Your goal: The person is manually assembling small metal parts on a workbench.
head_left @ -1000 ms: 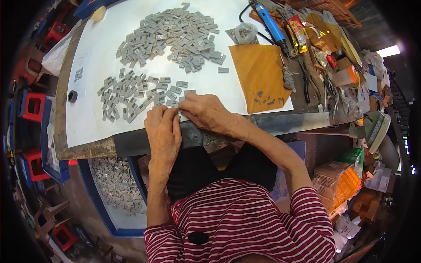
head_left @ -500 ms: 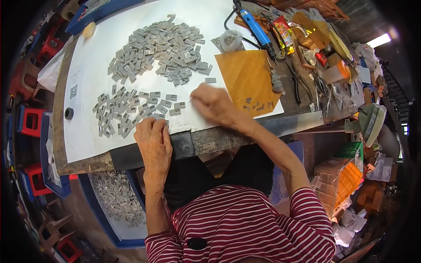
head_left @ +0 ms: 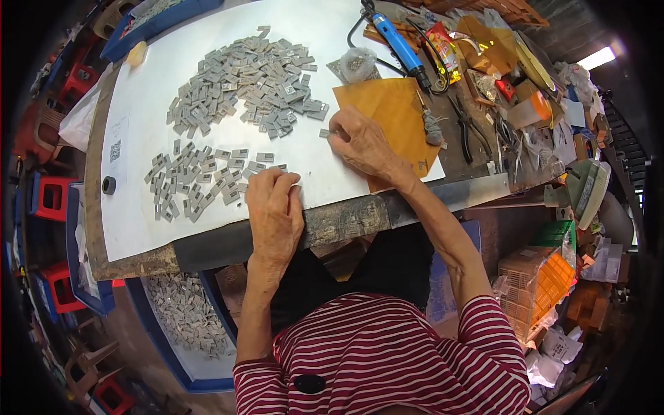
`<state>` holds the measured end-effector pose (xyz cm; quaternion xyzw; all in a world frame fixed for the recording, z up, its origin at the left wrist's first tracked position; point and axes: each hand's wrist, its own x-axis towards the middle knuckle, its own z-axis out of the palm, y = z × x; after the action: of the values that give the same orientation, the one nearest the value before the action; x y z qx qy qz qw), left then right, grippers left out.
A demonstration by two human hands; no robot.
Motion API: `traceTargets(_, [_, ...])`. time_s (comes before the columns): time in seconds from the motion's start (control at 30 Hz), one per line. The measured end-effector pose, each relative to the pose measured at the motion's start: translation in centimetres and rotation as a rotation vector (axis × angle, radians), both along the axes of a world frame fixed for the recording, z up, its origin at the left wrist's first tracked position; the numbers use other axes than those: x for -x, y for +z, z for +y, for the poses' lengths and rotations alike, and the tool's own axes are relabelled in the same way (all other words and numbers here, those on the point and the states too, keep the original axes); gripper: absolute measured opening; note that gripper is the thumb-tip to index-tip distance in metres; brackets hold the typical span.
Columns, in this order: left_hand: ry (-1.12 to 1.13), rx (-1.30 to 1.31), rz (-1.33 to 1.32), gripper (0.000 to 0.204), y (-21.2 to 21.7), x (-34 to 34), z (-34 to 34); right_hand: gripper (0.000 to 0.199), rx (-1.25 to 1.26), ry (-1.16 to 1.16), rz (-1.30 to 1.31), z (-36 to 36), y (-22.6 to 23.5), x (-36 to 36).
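Small grey rectangular plates, each with a dark slot, lie on the white sheet (head_left: 138, 228). A large heap of the plates (head_left: 242, 83) is at the back, and a looser spread group (head_left: 183, 180) lies nearer. My left hand (head_left: 274, 211) is at the table's front edge, fingers bent and drawn together at the right side of the spread group; what its fingertips hold, if anything, is hidden. My right hand (head_left: 363, 146) rests partly over a brown paper sheet (head_left: 387, 104). Its thumb and fingers close on the right end of a single grey plate (head_left: 324, 133).
A blue electric screwdriver (head_left: 401, 45), a plastic bag of small parts (head_left: 358, 66) and black-handled pliers (head_left: 467, 131) lie at the back right. A black ring (head_left: 108, 185) sits at the left edge. Below the table stands a blue tray (head_left: 155, 328) of grey pieces.
My right hand has moved right and come down to the lone grey plate. My left hand has shifted right along the table's front edge. The view has shifted slightly.
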<state>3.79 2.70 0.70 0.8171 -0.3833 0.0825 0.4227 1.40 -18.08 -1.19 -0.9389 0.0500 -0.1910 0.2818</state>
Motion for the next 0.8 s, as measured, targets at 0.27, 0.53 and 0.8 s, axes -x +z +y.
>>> traceTargets(0.27, [-0.055,0.010,0.013,0.017,-0.1,0.6,-1.9,0.013,-0.112,0.033,0.050,-0.1,0.8,0.6])
traceTargets(0.53, [-0.022,0.249,0.625,0.028,0.0,1.2,-2.0,0.017,0.052,0.144,-0.329,3.1,1.6,3.1])
traceTargets(0.8, [-0.243,0.451,1.129,0.017,-0.2,0.8,-1.7,0.018,0.270,0.262,-0.445,4.6,2.0,6.9])
